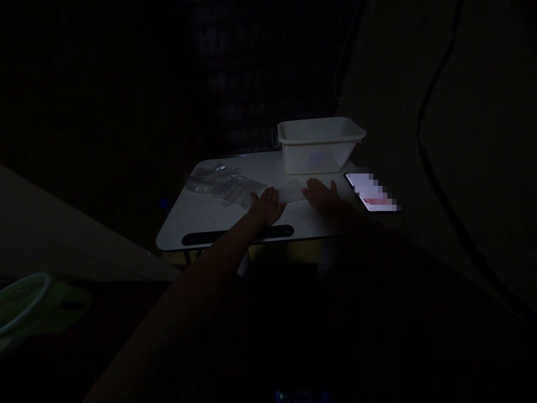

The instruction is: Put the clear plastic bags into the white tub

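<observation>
Lying crosswise, clear plastic (291, 192)

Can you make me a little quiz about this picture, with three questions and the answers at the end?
1. True or false: the white tub is upside down on the table.

2. What lies between the left hand and the right hand?

3. Pick one: the phone with the lit screen is nearer to
a) the left hand
b) the right hand

Key:
1. False; its opening faces up.
2. See-through plastic.
3. b
</observation>
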### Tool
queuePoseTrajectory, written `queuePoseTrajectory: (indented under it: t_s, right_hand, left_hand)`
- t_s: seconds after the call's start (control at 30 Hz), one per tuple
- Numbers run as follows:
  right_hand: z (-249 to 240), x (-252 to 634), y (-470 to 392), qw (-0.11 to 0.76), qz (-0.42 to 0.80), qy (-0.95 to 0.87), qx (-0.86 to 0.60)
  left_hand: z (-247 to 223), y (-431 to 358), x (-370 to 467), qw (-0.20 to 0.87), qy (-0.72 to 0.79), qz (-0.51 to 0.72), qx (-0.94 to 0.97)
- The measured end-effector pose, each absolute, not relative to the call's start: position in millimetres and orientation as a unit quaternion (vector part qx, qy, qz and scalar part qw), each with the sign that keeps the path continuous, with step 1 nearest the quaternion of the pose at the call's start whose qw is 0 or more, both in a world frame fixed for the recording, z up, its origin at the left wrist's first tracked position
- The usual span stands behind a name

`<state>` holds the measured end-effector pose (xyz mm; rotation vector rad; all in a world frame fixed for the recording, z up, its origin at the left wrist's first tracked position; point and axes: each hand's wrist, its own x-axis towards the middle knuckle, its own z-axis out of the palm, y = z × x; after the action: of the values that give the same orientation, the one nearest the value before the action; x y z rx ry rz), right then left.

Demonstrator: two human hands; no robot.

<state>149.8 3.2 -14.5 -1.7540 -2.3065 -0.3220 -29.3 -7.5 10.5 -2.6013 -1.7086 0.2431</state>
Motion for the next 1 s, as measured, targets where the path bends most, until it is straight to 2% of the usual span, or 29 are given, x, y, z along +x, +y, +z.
queuePoseTrajectory:
  t_s: [0.2, 0.37, 0.53, 1.0]
  right_hand:
    - [-9.8, 147.4, 2.4, 0.094, -0.118, -0.786, -0.6]
    - [-8.5, 118.0, 9.6, 0.115, -0.076, -0.808, -0.573]
    - [-9.4, 97.0, 8.6, 0.101, -0.044, -0.832, -0.544]
    - [-14.5, 126.7, 9.2, 0.116, -0.075, -0.815, -0.563]
  left_hand:
    - [10.5, -7.9, -29.0, 0.013, -0.549, 0.077, -0.832]
    - [11.0, -7.9, -28.5, 0.002, -0.549, 0.069, -0.833]
    - [12.7, -8.8, -28.9, -0.008, -0.547, 0.072, -0.834]
    - [5.2, -4.3, -30.3, 0.011, -0.549, 0.071, -0.833]
